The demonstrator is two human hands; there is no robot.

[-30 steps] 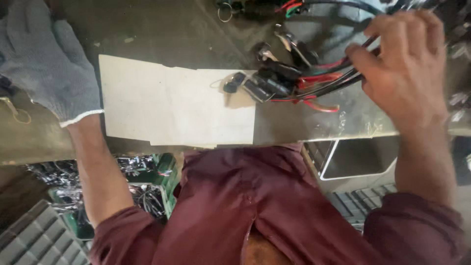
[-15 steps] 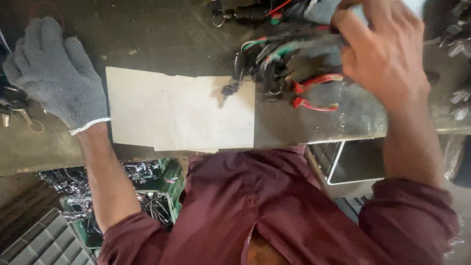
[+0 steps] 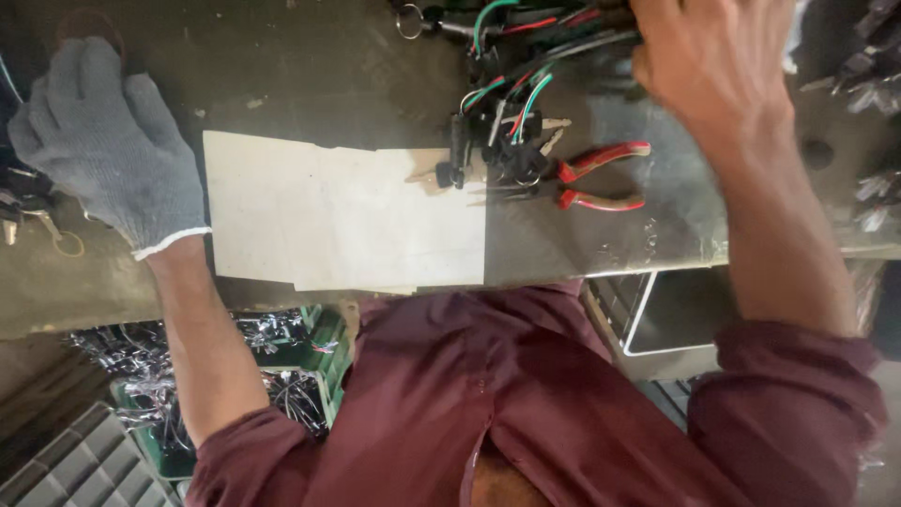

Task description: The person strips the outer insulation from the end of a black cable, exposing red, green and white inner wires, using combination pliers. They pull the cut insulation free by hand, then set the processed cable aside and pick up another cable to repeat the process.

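Workbench (image 3: 310, 66): right hand (image 3: 718, 56), grip clenched on wire bundle (image 3: 507, 113), now higher; gloved left hand (image 3: 108, 141) flat.

A single camera sits on the person's head and looks almost straight down, so the maroon shirt (image 3: 526, 394) fills the bottom of the view and the table (image 3: 357, 75) runs across the top. It is close: the gloved left hand (image 3: 108, 141) reaches the left edge, the bare right hand (image 3: 718, 61) is cut by the top edge. Below the table edge, crates on the floor show.
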